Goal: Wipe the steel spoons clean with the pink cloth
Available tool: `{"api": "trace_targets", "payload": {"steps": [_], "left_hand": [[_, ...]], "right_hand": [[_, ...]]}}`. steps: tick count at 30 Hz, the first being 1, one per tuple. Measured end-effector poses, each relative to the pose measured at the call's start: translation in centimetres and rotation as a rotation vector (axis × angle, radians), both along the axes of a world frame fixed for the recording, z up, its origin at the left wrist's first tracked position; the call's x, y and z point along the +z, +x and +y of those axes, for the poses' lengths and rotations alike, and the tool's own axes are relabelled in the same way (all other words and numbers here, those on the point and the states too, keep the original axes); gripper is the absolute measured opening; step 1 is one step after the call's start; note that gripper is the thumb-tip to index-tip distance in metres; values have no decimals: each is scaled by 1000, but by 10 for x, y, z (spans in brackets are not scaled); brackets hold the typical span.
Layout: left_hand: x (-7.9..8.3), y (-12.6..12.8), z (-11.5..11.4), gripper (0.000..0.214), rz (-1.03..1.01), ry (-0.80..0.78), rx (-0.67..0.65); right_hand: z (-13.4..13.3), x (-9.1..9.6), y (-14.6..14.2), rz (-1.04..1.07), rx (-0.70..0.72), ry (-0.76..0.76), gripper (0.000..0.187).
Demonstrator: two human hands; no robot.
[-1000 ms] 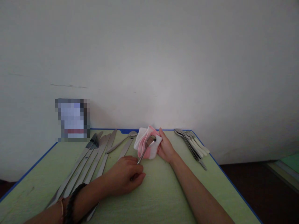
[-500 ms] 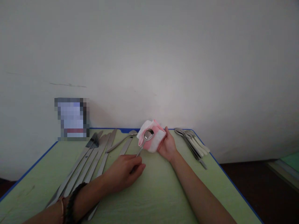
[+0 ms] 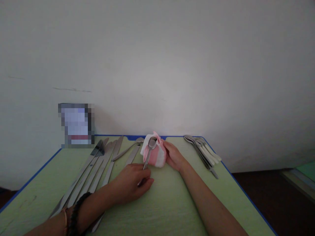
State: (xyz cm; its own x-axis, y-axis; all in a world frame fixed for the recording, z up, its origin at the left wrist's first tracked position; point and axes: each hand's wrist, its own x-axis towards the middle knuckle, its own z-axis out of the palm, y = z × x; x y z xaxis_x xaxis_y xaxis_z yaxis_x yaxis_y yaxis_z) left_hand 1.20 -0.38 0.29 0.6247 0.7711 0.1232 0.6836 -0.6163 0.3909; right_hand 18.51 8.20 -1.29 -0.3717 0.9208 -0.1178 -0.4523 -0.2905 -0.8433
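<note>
My left hand [image 3: 131, 183] is closed round the handle of a metal spoon [image 3: 148, 153], which slants up and away from me. Its bowl sits inside a pink and white cloth [image 3: 154, 154]. My right hand [image 3: 173, 156] grips that cloth from the right and folds it round the spoon's bowl, just above the green table [image 3: 169, 209]. A dark bracelet shows on my left wrist.
Several long table knives [image 3: 98, 167] lie in a row on the left half of the table. A bunch of spoons with pale handles [image 3: 203, 152] lies at the back right. A pixelated box [image 3: 76, 126] stands at the back left against the white wall.
My right hand has wrapped the cloth more tightly round the spoon's bowl and brought it slightly left and lower. My left hand keeps its hold on the handle.
</note>
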Motion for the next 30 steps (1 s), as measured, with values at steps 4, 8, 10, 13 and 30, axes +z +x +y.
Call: {"api": "trace_targets", "payload": {"steps": [4,8,10,13,30], "left_hand": [[0,-1,0,27,-2,2,-3],[1,-1,1,27,4,1,-20],[1,-1,1,27,4,-1,-20],[1,0,1,22,-24,-10,-9],[6,1,0,13,-91,-74,-1]], "right_hand": [[0,2,-1,-29,12,12,23],[0,3,-1,28,51,-8,37],[-1,5,-1,63,82,-30,46],[-3,9,-1,80,81,-29,48],[-4,11,-3,33,4,-30,28]]}}
